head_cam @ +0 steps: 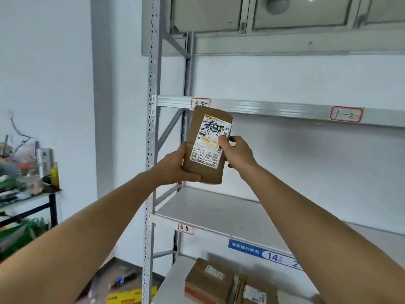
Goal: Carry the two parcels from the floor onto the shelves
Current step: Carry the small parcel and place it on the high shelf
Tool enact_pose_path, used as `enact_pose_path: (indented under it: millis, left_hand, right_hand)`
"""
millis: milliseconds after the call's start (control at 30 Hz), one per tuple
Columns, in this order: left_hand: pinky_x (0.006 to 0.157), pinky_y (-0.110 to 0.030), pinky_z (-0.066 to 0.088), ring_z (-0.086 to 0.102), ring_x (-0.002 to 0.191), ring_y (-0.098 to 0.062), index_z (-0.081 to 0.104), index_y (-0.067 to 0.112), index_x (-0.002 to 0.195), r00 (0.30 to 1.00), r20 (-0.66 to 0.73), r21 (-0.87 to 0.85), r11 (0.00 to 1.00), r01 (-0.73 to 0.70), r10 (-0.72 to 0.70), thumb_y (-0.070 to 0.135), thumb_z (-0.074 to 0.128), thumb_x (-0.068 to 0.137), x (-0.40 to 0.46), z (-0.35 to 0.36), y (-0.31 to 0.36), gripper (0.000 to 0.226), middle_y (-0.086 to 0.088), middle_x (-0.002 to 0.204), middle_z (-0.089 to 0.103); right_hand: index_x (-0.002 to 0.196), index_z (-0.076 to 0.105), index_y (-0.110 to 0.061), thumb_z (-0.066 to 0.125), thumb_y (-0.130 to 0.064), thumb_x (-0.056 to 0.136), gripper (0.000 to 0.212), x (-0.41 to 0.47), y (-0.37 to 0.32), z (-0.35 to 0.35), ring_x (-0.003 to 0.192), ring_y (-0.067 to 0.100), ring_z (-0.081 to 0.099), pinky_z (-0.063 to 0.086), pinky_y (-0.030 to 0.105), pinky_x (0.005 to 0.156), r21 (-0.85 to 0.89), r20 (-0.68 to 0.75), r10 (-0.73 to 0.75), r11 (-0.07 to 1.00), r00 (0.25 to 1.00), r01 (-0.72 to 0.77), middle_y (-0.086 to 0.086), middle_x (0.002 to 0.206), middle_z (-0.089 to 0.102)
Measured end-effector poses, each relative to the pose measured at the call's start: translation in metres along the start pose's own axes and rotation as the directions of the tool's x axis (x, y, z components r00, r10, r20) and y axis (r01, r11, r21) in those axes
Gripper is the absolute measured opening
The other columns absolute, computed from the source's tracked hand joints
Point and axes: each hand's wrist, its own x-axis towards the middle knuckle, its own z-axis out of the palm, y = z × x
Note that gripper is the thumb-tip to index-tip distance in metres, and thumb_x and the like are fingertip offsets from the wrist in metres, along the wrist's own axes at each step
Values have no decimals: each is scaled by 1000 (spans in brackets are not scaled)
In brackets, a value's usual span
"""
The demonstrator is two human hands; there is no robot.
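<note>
A small brown cardboard parcel [208, 170] with a white shipping label is held upright in front of the grey metal shelving. My left hand [175, 166] grips its lower left edge and bottom. My right hand [237, 154] grips its right edge, thumb on the label. The parcel hangs between the upper shelf beam [263, 107] and the bare middle shelf board [210, 207], near the shelving's left upright. Its top edge overlaps a red-framed label on the upper beam.
Two brown boxes [208, 279] [256, 292] lie on the lowest shelf. The left upright post [151, 128] stands close to the parcel. A cluttered side table [28, 194] is at the left. A bottle [123, 279] and a yellow item lie on the floor.
</note>
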Motion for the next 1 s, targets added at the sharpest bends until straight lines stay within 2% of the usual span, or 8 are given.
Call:
enact_pose_path:
  millis: [100,167,233,433,600,800,867,1000]
  left_hand:
    - [90,-33,56,63,110,-16,17,33,148,997,-52,3,998,-62,62,34,87,64,34,-20,-10,109,6,133,59]
    - [79,-13,54,62,104,-6,16,28,151,993,-76,9,995,-95,96,23,87,70,54,-34,-14,107,8,133,57]
    - [70,-6,52,61,102,-5,23,24,149,986,-109,3,992,-123,123,17,86,73,77,-50,-19,100,9,131,55]
    - [82,-18,55,61,109,-12,26,30,148,963,-168,112,975,-194,211,33,84,72,152,-118,-28,96,12,127,60]
    - [91,-39,56,59,116,-15,31,34,146,935,-193,174,948,-266,298,58,78,60,210,-164,-19,101,6,130,60]
    - [91,-30,55,60,114,-11,40,28,144,935,-201,60,956,-286,292,35,83,74,280,-181,-34,82,11,123,64]
    - [85,-20,56,63,107,-2,41,29,143,942,-193,11,960,-279,276,30,81,78,296,-181,-42,77,15,117,65]
    - [52,0,45,63,71,15,41,25,141,957,-168,-39,969,-246,236,20,73,86,324,-178,-56,63,21,97,60]
  right_hand:
    - [130,54,-17,51,-57,89,58,35,-14,7,107,26,65,53,48,94,31,-48,-62,997,997,63,6,122,68]
    - [124,57,-16,52,-60,86,58,56,-27,12,106,25,65,54,48,93,41,-93,-97,994,991,101,4,119,69]
    - [119,60,-16,54,-63,83,59,79,-43,19,104,25,66,55,48,91,49,-123,-133,989,983,140,3,115,70]
    - [115,62,-14,62,-48,86,44,150,-98,34,102,23,67,55,44,91,95,-186,-272,951,944,293,0,111,70]
    - [108,64,-19,59,-47,86,36,206,-137,34,101,23,68,55,46,92,103,-188,-316,935,930,339,1,110,72]
    - [100,64,-21,54,-40,92,22,276,-158,43,99,22,68,56,42,91,112,-143,-307,940,941,324,2,109,73]
    - [102,66,-19,54,-41,91,27,299,-157,49,98,22,69,57,42,91,117,-143,-286,946,948,303,4,109,73]
    - [103,67,-16,56,-45,88,35,343,-150,58,96,24,69,57,40,88,104,-126,-239,962,963,252,6,108,73]
